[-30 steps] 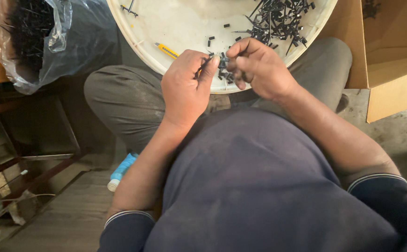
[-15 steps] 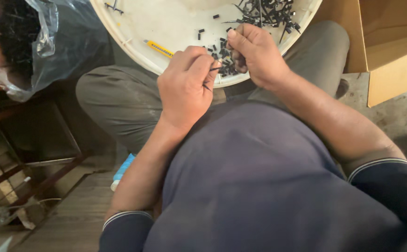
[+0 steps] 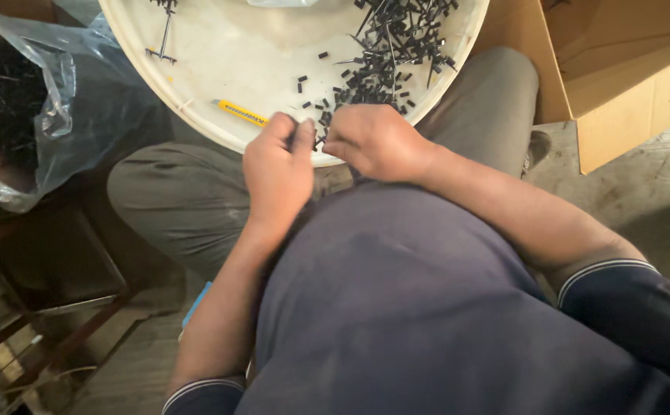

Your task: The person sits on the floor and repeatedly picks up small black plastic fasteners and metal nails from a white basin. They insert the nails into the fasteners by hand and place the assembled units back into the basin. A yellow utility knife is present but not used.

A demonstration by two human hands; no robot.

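Item: small black parts (image 3: pixel 373 77), heaped on our lap-held round white tray (image 3: pixel 219 69) within reach, a few pinched between the narrowed fingers of our left hand (image 3: pixel 277 165) and right hand (image 3: pixel 377 142) meeting at its near rim.

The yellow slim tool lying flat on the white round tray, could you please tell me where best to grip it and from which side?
Probably pinch the yellow slim tool across its narrow width at mid-length, coming from above. It lies flat on the white round tray with bare surface on both long sides, and the left hand is nearest.
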